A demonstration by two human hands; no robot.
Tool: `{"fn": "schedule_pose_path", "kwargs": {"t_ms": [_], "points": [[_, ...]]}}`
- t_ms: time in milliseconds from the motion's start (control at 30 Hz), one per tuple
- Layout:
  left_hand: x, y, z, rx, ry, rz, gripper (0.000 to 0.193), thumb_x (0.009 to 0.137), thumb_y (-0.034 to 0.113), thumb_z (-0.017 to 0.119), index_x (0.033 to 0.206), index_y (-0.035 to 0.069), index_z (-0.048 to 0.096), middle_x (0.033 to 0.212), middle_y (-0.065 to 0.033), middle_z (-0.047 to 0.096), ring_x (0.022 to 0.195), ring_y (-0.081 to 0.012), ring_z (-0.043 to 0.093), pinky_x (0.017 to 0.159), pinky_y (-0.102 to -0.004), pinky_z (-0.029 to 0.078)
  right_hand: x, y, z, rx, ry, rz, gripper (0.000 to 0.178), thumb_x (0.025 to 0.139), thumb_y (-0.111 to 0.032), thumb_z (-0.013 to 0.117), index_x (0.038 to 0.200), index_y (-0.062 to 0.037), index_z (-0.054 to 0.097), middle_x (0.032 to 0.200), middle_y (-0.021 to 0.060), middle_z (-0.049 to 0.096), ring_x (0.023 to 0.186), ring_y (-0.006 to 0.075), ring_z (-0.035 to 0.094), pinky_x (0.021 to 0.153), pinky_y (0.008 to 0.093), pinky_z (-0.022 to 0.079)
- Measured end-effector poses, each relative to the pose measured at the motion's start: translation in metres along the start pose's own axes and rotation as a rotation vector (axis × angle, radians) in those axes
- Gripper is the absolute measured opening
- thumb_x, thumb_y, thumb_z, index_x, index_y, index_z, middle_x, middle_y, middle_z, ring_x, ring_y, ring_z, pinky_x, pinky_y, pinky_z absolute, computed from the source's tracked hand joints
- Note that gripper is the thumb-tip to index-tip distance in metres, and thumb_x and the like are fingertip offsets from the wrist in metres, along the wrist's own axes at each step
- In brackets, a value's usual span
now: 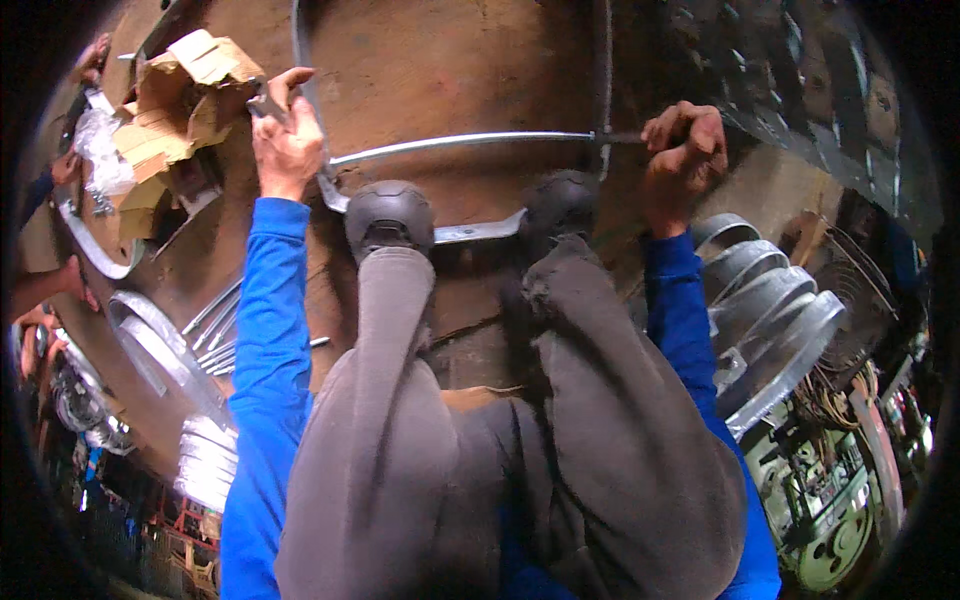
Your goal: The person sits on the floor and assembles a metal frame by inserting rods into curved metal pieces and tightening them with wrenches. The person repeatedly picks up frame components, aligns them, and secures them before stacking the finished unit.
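A U-shaped frame of flat grey metal bar (478, 233) lies on the brown floor, and both my shoes are at its near crosspiece. A thin bright rod (460, 143) spans between its two side bars. My left hand (287, 140) is at the left side bar, fingers curled around a small dark grey piece that I cannot make out. Beyond the right side bar, my right hand (686, 158) is closed on a thin grey tool (627, 138) whose shank points at the rod's right end. Its handle is hidden in the fist.
A torn cardboard box (165, 120) sits at the left near clear plastic wrap (100, 160). Curved metal bands (770, 290) stand at the right, with others (165, 340) at the left beside loose rods (215, 325). Other people's hands (75, 280) show at the left edge. Green machinery (835, 545) stands lower right.
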State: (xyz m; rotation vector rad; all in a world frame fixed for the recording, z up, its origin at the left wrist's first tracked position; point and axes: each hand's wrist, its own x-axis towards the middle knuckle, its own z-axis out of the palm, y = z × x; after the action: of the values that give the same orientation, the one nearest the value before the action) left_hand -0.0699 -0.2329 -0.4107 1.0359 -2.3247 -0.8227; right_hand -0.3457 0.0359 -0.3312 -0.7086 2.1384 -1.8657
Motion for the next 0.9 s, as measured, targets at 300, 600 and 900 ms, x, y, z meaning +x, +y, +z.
{"fn": "schedule_pose_path", "kwargs": {"t_ms": [300, 600, 900], "points": [[0.063, 0.051, -0.017, 0.157, 0.68, 0.5, 0.085, 0.075, 0.033, 0.079, 0.141, 0.004, 0.034, 0.136, -0.0212, 0.041, 0.127, -0.0374, 0.041, 0.105, -0.0509, 0.035, -0.002, -0.001, -0.004, 0.12, -0.035, 0.033, 0.04, 0.102, -0.035, 0.043, 0.077, -0.0047, 0.05, 0.063, 0.0013, 0.041, 0.055, 0.0102, 0.041, 0.057, 0.0295, 0.042], [0.077, 0.047, -0.003, 0.41, 0.627, 0.588, 0.08, 0.078, 0.052, 0.073, 0.139, 0.008, 0.046, 0.138, -0.0196, 0.045, 0.129, -0.0394, 0.038, 0.106, -0.0551, 0.031, -0.002, -0.002, -0.005, 0.139, -0.037, 0.046, 0.04, 0.103, -0.034, 0.043, 0.077, -0.004, 0.051, 0.067, 0.0018, 0.044, 0.057, 0.0097, 0.043, 0.059, 0.0291, 0.044], [0.111, 0.024, 0.032, 0.541, 0.457, 0.36, 0.067, 0.086, 0.045, 0.064, 0.143, 0.016, 0.045, 0.147, -0.0155, 0.04, 0.135, -0.0401, 0.034, 0.112, -0.0499, 0.027, -0.004, -0.002, -0.008, 0.168, -0.047, 0.06, 0.036, 0.102, -0.032, 0.046, 0.077, -0.0056, 0.05, 0.068, 0.0001, 0.041, 0.06, 0.0093, 0.041, 0.058, 0.0276, 0.04]]}}
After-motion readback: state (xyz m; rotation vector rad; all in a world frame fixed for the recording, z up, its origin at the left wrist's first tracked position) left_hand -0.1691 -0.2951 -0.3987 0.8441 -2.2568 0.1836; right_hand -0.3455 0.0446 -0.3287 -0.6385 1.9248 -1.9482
